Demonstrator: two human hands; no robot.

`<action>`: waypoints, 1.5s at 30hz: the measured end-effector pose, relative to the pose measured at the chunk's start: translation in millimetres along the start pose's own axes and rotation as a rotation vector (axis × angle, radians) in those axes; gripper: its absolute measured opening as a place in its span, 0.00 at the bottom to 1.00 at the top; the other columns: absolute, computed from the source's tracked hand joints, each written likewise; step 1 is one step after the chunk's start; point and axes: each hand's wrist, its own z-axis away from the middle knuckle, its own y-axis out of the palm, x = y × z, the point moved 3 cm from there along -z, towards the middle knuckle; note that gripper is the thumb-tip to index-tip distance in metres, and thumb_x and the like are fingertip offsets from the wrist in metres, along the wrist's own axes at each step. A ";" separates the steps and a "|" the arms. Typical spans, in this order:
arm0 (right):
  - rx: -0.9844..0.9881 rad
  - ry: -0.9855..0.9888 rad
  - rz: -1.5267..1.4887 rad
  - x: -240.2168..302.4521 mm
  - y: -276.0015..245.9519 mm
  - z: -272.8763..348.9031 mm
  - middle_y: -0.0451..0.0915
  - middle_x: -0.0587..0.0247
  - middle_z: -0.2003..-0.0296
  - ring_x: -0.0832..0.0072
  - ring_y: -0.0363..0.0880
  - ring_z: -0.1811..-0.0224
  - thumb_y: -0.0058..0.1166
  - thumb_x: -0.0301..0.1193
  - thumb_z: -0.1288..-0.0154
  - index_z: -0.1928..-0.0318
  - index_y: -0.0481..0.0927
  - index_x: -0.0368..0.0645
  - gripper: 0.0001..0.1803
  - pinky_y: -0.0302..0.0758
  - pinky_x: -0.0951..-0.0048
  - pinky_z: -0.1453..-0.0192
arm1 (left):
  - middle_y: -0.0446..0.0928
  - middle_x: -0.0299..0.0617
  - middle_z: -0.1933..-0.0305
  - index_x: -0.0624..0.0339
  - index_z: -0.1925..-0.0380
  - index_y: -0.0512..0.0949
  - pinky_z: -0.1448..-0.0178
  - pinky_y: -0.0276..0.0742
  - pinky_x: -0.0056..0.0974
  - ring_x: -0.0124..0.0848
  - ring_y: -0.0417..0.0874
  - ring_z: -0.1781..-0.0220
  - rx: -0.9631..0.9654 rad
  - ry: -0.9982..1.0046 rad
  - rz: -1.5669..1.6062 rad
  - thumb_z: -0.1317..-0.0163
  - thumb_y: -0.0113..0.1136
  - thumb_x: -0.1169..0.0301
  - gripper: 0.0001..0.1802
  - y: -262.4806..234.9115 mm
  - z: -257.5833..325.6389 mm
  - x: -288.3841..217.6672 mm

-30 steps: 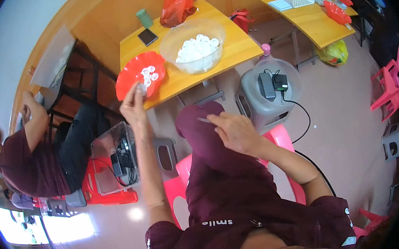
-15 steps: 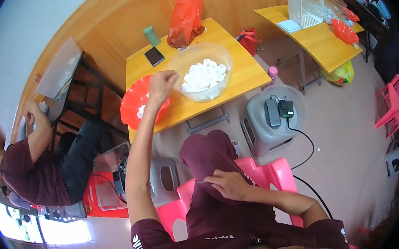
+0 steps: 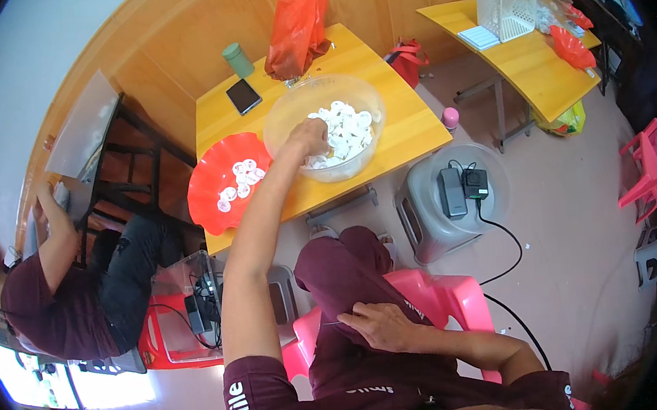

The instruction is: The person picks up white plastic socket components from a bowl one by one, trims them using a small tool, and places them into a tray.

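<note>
Head view, left hand [image 3: 308, 136]: centre, inside the round translucent plastic bowl [image 3: 337, 174] of small white discs [image 3: 349, 129]; grip cannot be told.
Right hand [image 3: 378, 327]: lower centre, fingertips pinching a thin pale rod [image 3: 331, 323].
Edges: red scalloped dish [image 3: 207, 180], left of centre, overlaps the yellow wooden table's [image 3: 408, 120] left edge.
Room: tabletop stretches right of the bowl.

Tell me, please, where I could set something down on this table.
The yellow wooden tabletop is bare between the translucent round plastic bowl and the right edge. It's crowded around the red wavy-rimmed plastic dish and the left hand.
</note>
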 end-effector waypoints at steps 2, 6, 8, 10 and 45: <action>0.023 -0.011 -0.008 2.8 0.1 -2.2 0.69 0.58 0.68 0.64 0.76 0.70 0.49 0.25 0.49 0.53 0.73 0.43 0.19 0.76 0.65 0.67 | 0.78 0.47 0.72 0.62 0.75 0.78 0.63 0.74 0.40 0.39 0.79 0.67 -0.158 -0.049 0.120 0.55 0.66 0.63 0.13 -1.6 2.9 19.3; 0.014 -0.021 0.005 2.5 0.5 -2.8 0.69 0.59 0.68 0.65 0.76 0.71 0.48 0.25 0.50 0.53 0.73 0.43 0.20 0.76 0.66 0.67 | 0.78 0.44 0.75 0.64 0.77 0.77 0.70 0.75 0.34 0.30 0.80 0.76 -0.166 -0.134 0.636 0.50 0.64 0.67 0.10 -10.3 7.8 29.1; 0.015 -0.014 0.027 3.9 0.0 -2.7 0.69 0.59 0.69 0.65 0.76 0.71 0.48 0.25 0.50 0.53 0.73 0.43 0.20 0.76 0.67 0.68 | 0.78 0.42 0.72 0.63 0.73 0.76 0.71 0.76 0.31 0.27 0.79 0.76 -0.194 -0.172 0.744 0.46 0.61 0.67 0.10 -12.4 14.0 32.7; 0.008 -0.028 0.039 3.9 0.9 -2.7 0.69 0.59 0.69 0.65 0.76 0.71 0.49 0.26 0.50 0.53 0.73 0.43 0.20 0.76 0.67 0.68 | 0.77 0.39 0.69 0.63 0.70 0.75 0.72 0.76 0.27 0.24 0.77 0.77 -0.226 -0.210 0.851 0.42 0.59 0.68 0.09 -14.8 19.9 34.1; -0.478 0.167 -0.797 73.2 -116.2 -21.9 0.73 0.75 0.77 0.93 0.63 0.83 0.58 0.24 0.44 0.62 0.79 0.37 0.09 0.58 0.89 0.83 | 0.75 0.33 0.73 0.58 0.68 0.71 0.75 0.71 0.22 0.20 0.75 0.77 -0.520 0.215 1.957 0.39 0.57 0.65 0.09 33.5 293.9 -176.0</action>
